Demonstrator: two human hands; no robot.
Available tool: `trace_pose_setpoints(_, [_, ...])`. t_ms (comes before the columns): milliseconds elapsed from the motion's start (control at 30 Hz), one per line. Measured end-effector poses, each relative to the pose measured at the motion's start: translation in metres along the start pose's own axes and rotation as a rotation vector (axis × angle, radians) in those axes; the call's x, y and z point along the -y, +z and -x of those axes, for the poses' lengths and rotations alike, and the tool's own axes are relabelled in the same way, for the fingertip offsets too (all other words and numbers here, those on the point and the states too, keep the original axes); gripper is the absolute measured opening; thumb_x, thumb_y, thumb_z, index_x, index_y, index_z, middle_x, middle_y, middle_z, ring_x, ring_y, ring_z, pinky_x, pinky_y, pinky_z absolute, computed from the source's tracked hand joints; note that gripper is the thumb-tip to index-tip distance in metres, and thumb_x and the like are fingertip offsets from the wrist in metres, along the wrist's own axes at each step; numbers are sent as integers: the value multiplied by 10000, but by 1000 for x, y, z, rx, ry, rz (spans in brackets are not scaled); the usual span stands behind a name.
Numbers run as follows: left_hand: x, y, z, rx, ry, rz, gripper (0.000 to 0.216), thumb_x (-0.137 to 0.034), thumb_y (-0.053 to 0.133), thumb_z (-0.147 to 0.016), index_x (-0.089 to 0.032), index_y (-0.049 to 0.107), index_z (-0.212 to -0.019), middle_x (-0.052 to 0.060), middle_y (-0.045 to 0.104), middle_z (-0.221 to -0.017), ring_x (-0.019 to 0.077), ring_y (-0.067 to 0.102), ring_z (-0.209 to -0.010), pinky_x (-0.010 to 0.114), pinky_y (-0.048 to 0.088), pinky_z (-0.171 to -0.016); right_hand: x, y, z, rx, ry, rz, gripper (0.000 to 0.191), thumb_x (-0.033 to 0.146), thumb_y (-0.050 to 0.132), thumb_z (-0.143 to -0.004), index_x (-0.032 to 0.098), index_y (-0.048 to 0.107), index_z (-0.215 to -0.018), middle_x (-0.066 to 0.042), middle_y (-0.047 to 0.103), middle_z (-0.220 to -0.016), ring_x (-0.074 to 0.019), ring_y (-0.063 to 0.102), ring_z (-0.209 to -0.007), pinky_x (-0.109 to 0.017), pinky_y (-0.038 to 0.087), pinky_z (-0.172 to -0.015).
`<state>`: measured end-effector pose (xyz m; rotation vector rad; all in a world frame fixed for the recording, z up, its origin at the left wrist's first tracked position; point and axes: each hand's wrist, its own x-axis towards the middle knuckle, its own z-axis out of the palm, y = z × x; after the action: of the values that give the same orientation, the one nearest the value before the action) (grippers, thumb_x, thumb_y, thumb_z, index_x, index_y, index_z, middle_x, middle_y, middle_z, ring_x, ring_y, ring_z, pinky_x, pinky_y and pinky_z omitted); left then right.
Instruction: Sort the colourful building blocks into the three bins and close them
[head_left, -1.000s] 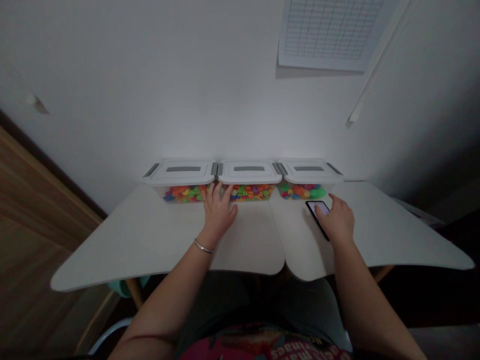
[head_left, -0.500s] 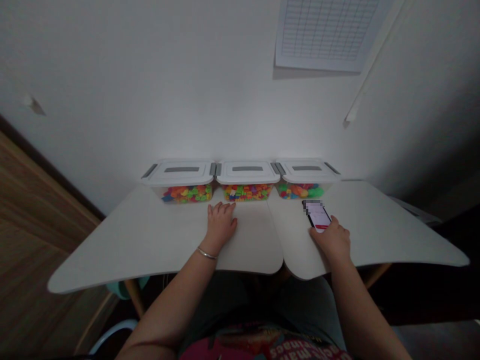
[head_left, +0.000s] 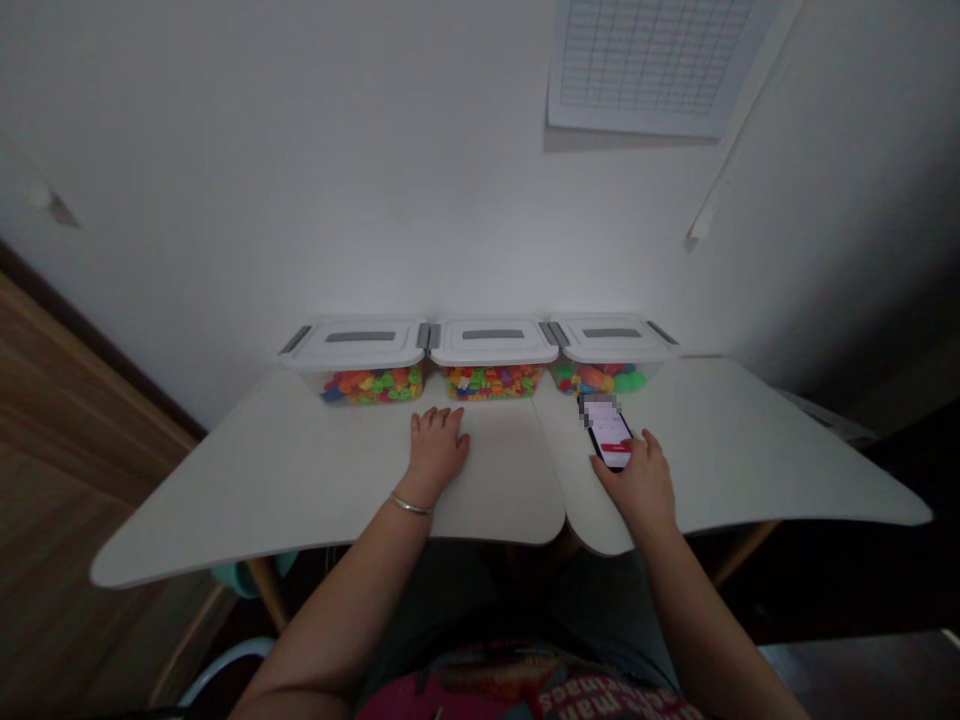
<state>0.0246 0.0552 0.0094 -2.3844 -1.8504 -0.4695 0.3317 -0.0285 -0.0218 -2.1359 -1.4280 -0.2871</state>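
Note:
My left hand [head_left: 437, 447] lies palm down on the white table, fingers spread and holding nothing, just in front of the middle box. My right hand [head_left: 645, 485] is at the lower end of a smartphone [head_left: 606, 425], thumb by its left corner and fingers along its right edge. The phone's lit screen shows a red bar near the bottom; its top part is blurred out. Three clear boxes with white lids stand in a row behind the hands: the left box [head_left: 360, 345], the middle box [head_left: 495, 345] and the right box [head_left: 615, 340]. Colourful plastic pieces show through their fronts.
Two white tabletops [head_left: 300, 490] meet at a seam right of centre. The boxes stand close to the wall [head_left: 375, 180]. A sheet with a printed grid [head_left: 645, 65] hangs on it at upper right. Wooden panelling [head_left: 67, 480] is at the left.
The smartphone has shifted left along the table together with my right hand, and more of its lower screen shows. My left hand stays in place on the table.

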Motion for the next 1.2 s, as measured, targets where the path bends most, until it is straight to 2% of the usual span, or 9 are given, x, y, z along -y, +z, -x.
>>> trace_pose_setpoints(133, [1,3,0,11,-12,-20,476,-340,472,-892,-186,548,-1336,137,543,-1400,323,443,-1322,561,277,-1132,1,-4,3,25,-13,47,463,491,639,-774,116,633,-1044,-242,449,-1406,-351,561,-1102,-436,436,-921])
trace_pose_setpoints(267, [2,7,1,-1,-6,-21,452,-339,474,-893,-200,571,-1311,136,540,-1401,315,450,-1316,550,304,-1119,4,-7,1,35,-25,122,405,479,613,-809,132,646,-1017,-217,505,-1360,-328,596,-1035,-424,450,-879])
trace_pose_setpoints(567, [3,9,0,-13,12,-18,450,-328,492,-889,-179,580,-1305,146,549,-1386,320,465,-1295,523,345,-1096,5,-7,-1,26,-43,178,437,463,608,-815,113,638,-1074,-216,529,-1328,-321,598,-1020,-405,445,-866])
trace_pose_setpoints(1200, [4,11,0,-32,22,-12,445,-324,489,-884,-181,583,-1295,151,556,-1375,317,475,-1282,527,347,-1088,6,-8,-1,7,-60,177,400,455,598,-816,118,633,-1029,-201,552,-1301,-313,595,-1003,-388,443,-845])
